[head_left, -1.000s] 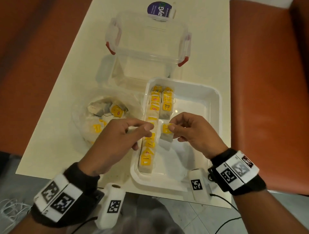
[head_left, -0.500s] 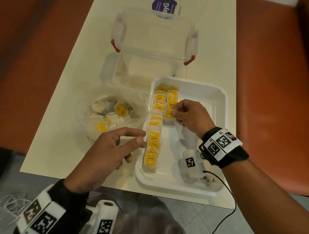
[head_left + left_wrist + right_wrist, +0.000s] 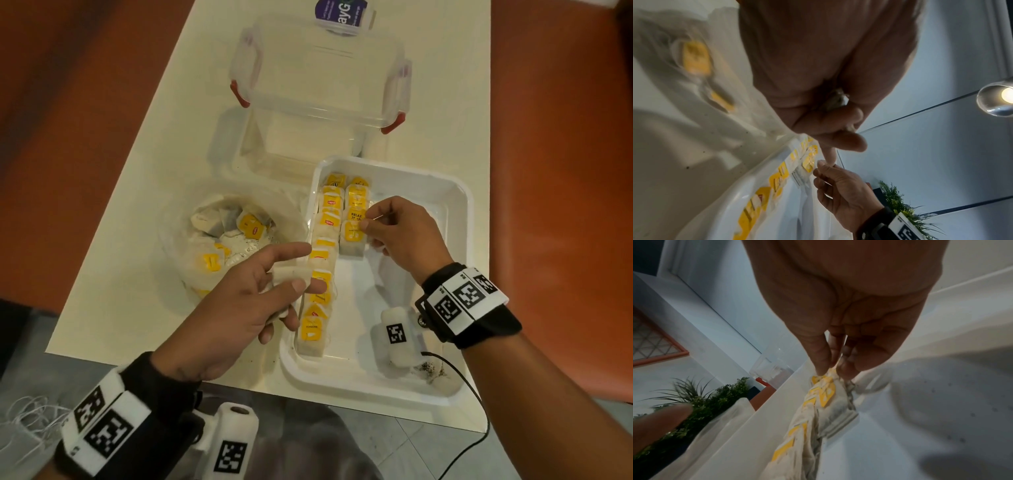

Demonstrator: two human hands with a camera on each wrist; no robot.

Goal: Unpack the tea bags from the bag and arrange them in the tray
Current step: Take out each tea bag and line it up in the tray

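Two hands work over the white tray (image 3: 459, 205). The right hand (image 3: 400, 233) pinches the newest tea bag (image 3: 352, 236) by its yellow tag, setting it at the near end of the short second row inside the tray. The left hand (image 3: 239, 308), at the tray's left rim, has thumb and forefinger extended while its other fingers curl round a spare tea bag (image 3: 291, 274). Left of the tray sits the clear plastic bag (image 3: 178, 233) holding the remaining bags; behind the tray stands a clear lidded box (image 3: 322, 89). If the pinch drags on release, the tag string could likely tug the bag crooked or disturb neighbours in the long first row (image 3: 318, 291).
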